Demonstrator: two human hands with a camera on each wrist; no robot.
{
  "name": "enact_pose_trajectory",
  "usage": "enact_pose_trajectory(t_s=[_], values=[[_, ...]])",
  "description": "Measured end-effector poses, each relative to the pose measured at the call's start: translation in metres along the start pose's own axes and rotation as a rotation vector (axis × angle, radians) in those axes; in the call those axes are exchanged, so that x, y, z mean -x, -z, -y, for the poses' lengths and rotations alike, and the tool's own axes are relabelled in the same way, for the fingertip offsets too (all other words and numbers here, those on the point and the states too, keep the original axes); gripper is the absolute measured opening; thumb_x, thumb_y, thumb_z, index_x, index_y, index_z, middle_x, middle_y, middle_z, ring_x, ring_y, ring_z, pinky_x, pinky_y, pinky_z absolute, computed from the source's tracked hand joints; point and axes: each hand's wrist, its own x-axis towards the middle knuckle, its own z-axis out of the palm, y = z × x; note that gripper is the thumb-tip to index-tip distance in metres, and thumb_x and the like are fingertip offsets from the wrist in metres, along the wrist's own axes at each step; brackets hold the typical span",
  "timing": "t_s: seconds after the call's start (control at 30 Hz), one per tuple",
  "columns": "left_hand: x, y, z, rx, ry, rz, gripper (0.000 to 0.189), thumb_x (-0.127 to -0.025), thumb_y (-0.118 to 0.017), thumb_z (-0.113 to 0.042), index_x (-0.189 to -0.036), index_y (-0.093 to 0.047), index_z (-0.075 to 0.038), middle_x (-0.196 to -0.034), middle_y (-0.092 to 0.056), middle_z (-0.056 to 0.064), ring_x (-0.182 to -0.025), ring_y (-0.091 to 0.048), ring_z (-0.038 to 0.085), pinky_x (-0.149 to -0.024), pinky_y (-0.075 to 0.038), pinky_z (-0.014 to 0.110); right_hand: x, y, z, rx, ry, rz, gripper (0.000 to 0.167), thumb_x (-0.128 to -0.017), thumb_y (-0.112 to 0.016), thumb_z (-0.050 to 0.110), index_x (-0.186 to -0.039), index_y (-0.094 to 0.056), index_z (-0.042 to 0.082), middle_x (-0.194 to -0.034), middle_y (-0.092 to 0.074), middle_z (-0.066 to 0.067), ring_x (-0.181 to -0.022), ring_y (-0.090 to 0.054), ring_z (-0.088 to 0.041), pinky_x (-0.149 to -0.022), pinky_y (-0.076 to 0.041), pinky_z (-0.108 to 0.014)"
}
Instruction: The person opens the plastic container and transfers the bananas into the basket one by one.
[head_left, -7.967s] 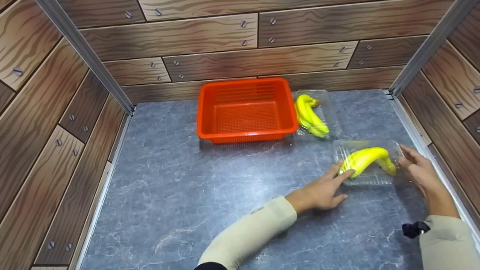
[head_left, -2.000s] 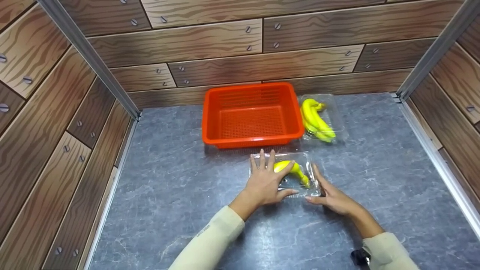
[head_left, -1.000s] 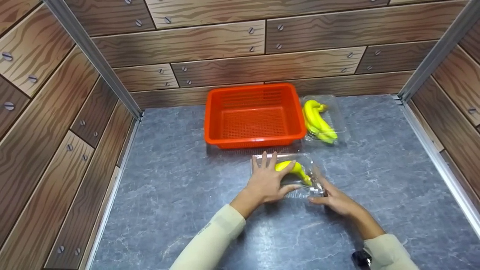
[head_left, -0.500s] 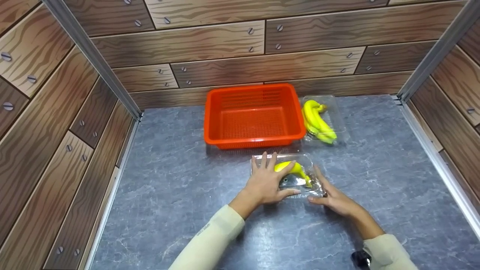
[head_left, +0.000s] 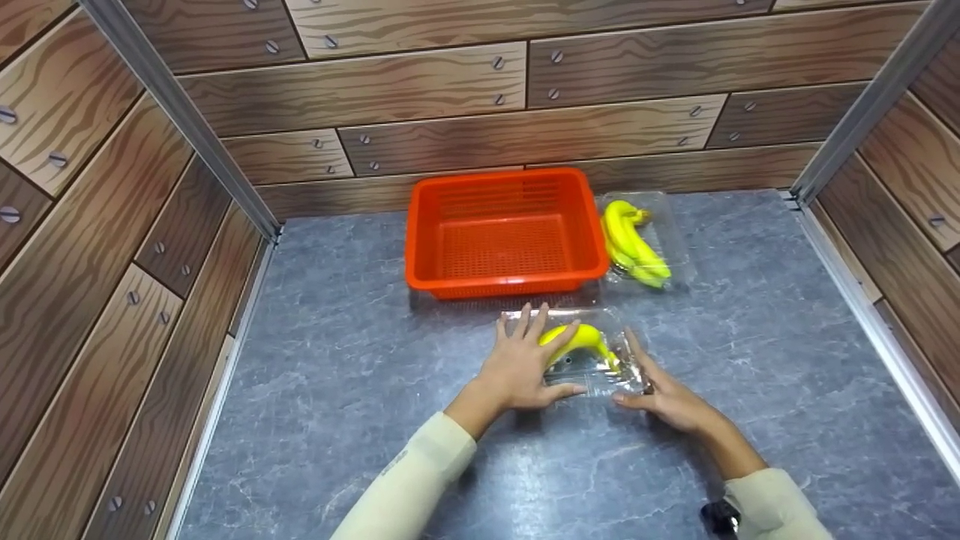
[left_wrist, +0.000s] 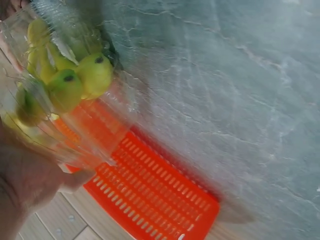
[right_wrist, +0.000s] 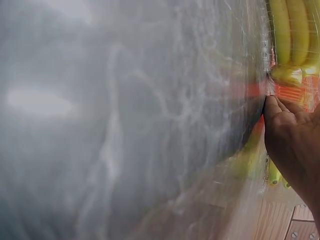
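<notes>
In the head view a clear plastic clamshell box [head_left: 600, 384] lies on the table in front of the red basket, with a bunch of bananas [head_left: 581, 339] inside. My left hand [head_left: 514, 367] rests on the box's left part, fingers spread and straight, covering some of the bananas. At the box's right end my right hand [head_left: 671, 394] grips the edge, thumb by the near corner and fingers along the side. The left wrist view shows the banana tips [left_wrist: 95, 75] through the plastic. In the right wrist view the fingertips of my right hand [right_wrist: 295, 135] meet the box's edge.
A red plastic basket [head_left: 506, 285] with slotted sides stands behind the box, near the wood-patterned back wall [head_left: 450, 82]. Right beside it lies another clear box [head_left: 671, 225] holding bananas [head_left: 634, 244]. Metal rails [head_left: 862, 270] edge the grey marbled table [head_left: 337, 360].
Since the oldest frame, both hands and the box have come from the right side to the middle, before the basket. Lately the left hand has shifted slightly left, uncovering more banana; the right hand stays near the end.
</notes>
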Motion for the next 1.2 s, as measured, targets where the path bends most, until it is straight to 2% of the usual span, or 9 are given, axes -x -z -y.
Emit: enact_pose_trajectory(t_s=[0.2, 0.43, 0.73, 0.97, 1.2], values=[[0.001, -0.002, 0.004, 0.019, -0.017, -0.002, 0.100, -0.091, -0.044, -0.091, -0.170, -0.001, -0.048, -0.181, -0.007, 0.018, -0.167, -0.015, 0.045, -0.126, -0.024, 0.077, 0.001, 0.000, -0.001, 0.007, -0.017, -0.002, 0.117, -0.093, -0.079, 0.030, -0.173, 0.007, 0.029, -0.180, 0.010, -0.021, -0.162, 0.005, -0.059, -0.120, 0.003, -0.085], [0.002, -0.004, 0.005, 0.054, -0.023, -0.033, 0.098, -0.091, -0.052, -0.086, -0.171, -0.015, -0.043, -0.181, -0.009, 0.018, -0.167, -0.017, 0.046, -0.124, -0.025, 0.079, 0.000, 0.000, -0.003, 0.019, 0.001, -0.001, 0.115, -0.093, -0.079, 0.029, -0.174, 0.003, 0.023, -0.180, 0.005, -0.023, -0.162, 0.001, -0.060, -0.121, 0.000, -0.085], [0.000, -0.004, 0.006, 0.021, -0.023, -0.031, 0.097, -0.091, -0.048, -0.089, -0.171, -0.012, -0.047, -0.180, -0.017, 0.017, -0.166, -0.023, 0.045, -0.124, -0.028, 0.078, 0.001, -0.001, 0.000, 0.072, -0.002, -0.022, 0.109, -0.097, -0.076, 0.033, -0.174, 0.001, 0.028, -0.180, 0.000, -0.023, -0.161, -0.005, -0.061, -0.121, -0.005, -0.085], [-0.002, 0.002, 0.007, 0.030, -0.025, -0.019, 0.092, -0.093, -0.050, -0.086, -0.170, -0.015, -0.048, -0.180, -0.021, 0.015, -0.164, -0.028, 0.045, -0.123, -0.029, 0.079, 0.000, -0.001, 0.000, 0.049, 0.001, -0.015, 0.109, -0.097, -0.075, 0.031, -0.174, 0.002, 0.025, -0.180, -0.001, -0.023, -0.162, -0.004, -0.060, -0.121, -0.004, -0.085], [-0.003, 0.005, 0.008, 0.017, -0.034, -0.022, 0.089, -0.094, -0.044, -0.088, -0.169, -0.020, -0.047, -0.178, -0.027, 0.014, -0.162, -0.034, 0.044, -0.121, -0.033, 0.079, -0.001, -0.002, 0.000, 0.033, -0.012, -0.008, 0.108, -0.098, -0.074, 0.030, -0.174, 0.003, 0.025, -0.180, 0.000, -0.021, -0.162, -0.001, -0.060, -0.120, -0.002, -0.086]])
